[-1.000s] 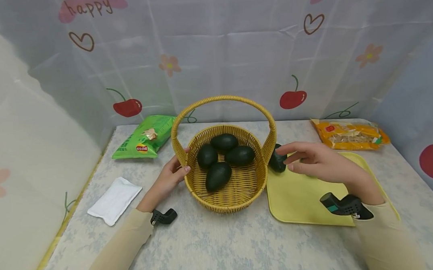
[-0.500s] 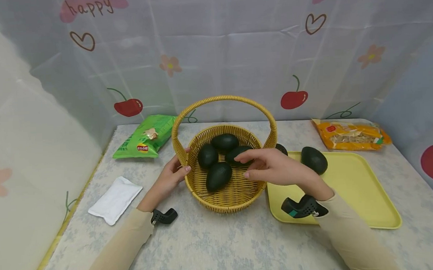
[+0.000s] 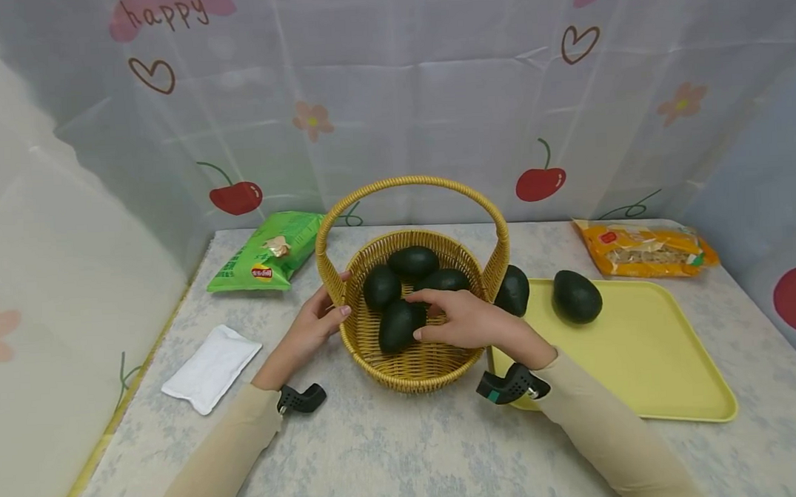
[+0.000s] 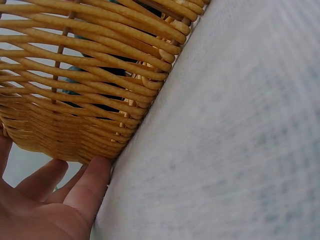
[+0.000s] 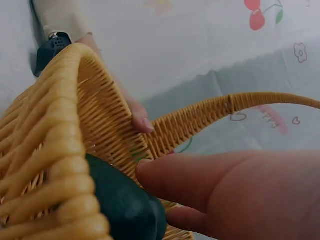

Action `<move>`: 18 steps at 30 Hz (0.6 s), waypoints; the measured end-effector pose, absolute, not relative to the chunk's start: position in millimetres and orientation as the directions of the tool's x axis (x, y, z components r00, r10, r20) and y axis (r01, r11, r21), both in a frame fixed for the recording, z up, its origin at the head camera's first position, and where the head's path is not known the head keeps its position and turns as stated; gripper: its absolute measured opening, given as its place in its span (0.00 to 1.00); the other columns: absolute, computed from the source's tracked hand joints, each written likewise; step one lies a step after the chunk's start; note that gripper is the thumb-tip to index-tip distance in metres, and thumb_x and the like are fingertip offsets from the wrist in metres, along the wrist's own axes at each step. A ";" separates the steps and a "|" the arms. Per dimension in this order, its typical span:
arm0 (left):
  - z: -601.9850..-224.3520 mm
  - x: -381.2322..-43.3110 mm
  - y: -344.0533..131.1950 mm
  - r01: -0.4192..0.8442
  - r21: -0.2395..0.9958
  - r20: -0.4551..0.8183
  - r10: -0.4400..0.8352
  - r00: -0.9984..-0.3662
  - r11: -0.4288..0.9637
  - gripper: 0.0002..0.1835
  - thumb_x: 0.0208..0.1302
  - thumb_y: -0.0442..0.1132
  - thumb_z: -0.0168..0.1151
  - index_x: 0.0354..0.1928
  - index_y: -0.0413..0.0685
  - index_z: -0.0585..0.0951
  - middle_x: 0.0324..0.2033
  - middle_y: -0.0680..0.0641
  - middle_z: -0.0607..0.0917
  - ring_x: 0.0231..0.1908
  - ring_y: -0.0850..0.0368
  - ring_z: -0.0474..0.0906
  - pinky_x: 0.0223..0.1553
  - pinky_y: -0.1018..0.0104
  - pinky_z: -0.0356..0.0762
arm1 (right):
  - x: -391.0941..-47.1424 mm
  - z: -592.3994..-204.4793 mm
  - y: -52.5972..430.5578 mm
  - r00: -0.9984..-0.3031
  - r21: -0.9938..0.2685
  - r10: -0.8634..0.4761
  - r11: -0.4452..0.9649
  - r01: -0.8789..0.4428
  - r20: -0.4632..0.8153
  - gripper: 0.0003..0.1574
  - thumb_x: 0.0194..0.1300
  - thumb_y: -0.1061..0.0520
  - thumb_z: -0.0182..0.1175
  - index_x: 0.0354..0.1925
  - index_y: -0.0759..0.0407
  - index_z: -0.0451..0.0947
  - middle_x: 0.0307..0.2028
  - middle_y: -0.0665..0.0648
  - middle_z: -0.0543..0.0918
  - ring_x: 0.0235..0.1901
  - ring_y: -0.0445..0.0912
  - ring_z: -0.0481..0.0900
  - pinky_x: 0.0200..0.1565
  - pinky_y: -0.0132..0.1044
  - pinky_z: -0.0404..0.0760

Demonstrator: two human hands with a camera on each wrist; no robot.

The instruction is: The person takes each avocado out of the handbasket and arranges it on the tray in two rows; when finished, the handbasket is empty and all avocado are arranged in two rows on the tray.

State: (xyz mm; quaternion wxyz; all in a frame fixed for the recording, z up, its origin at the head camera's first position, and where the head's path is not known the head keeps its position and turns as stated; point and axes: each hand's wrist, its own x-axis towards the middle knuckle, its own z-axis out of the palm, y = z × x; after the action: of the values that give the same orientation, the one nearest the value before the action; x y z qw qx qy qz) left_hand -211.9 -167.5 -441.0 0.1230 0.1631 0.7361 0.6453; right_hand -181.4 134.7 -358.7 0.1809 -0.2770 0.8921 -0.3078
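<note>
Floral-patterned worktop (image 3: pixel 380 460): clasping yellow wicker basket (image 3: pixel 413 383) in left hand (image 3: pixel 308 329), centre right hand (image 3: pixel 466 321) (parted) over front-edge dark-green oval avocado (image 3: pixel 398 328).

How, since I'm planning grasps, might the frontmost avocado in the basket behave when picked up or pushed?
The frontmost avocado may roll if pushed, given its rounded, egg-like shape, though the basket would probably contain it. Its smooth-looking skin could be slightly slippery. With no dents visible, it is likely stiff rather than floppy.
</note>
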 end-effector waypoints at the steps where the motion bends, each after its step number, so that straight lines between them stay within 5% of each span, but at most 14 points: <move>1: -441.1 -211.9 -167.6 0.083 0.990 0.030 0.398 -0.917 0.116 0.34 0.76 0.35 0.53 0.80 0.52 0.57 0.74 0.34 0.65 0.70 0.37 0.65 0.54 0.66 0.81 | -181.8 -359.3 133.1 -0.781 -0.644 -0.606 0.659 -0.389 -0.149 0.39 0.71 0.46 0.62 0.74 0.53 0.66 0.56 0.61 0.84 0.55 0.54 0.81 0.50 0.44 0.82; 13: -440.1 -211.5 -167.3 0.080 0.990 0.028 0.397 -0.917 0.115 0.34 0.76 0.34 0.53 0.80 0.52 0.57 0.74 0.34 0.65 0.70 0.37 0.65 0.53 0.66 0.82 | -190.2 -367.5 120.1 -0.786 -0.614 -0.599 0.681 -0.400 -0.153 0.37 0.70 0.47 0.63 0.74 0.52 0.68 0.37 0.56 0.83 0.35 0.45 0.76 0.40 0.37 0.75; 18: -441.7 -212.2 -167.2 0.070 0.993 0.025 0.393 -0.919 0.099 0.34 0.76 0.34 0.53 0.80 0.51 0.57 0.73 0.33 0.66 0.69 0.38 0.65 0.53 0.66 0.82 | -192.3 -369.8 116.9 -0.778 -0.625 -0.610 0.668 -0.404 -0.150 0.36 0.71 0.47 0.62 0.73 0.50 0.68 0.44 0.56 0.84 0.33 0.42 0.75 0.41 0.37 0.76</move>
State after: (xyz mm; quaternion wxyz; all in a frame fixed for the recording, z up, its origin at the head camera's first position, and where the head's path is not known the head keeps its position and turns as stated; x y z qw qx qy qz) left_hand -212.2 -167.2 -441.7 0.1239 0.1582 0.7310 0.6521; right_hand -192.3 116.9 -369.8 0.1760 -0.2828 0.8962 -0.2931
